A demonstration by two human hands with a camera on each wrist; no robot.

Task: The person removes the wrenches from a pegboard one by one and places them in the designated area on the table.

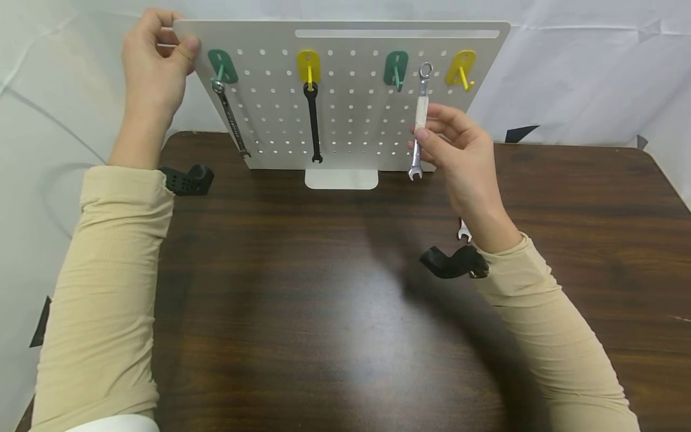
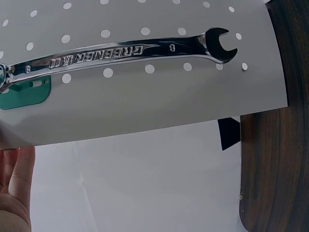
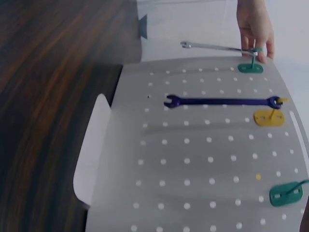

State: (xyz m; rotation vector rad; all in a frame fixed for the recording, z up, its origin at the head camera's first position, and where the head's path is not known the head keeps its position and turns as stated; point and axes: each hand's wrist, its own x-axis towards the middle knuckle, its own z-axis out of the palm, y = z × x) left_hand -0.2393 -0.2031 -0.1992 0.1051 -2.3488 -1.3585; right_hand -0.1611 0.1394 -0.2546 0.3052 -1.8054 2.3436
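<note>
Pinching the upright silver wrench (image 1: 421, 114) mid-shaft in right grip (image 1: 459, 141); left grip (image 1: 153, 75) clasping pegboard (image 1: 342, 99) corner.

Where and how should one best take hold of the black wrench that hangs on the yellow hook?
Probably by the middle of the black wrench, pinched from the front, one finger each side of the shaft. Its ring end is threaded on the yellow hook, the pegboard blocks the back, and the straight, narrow shaft hangs unobstructed in front.
</note>
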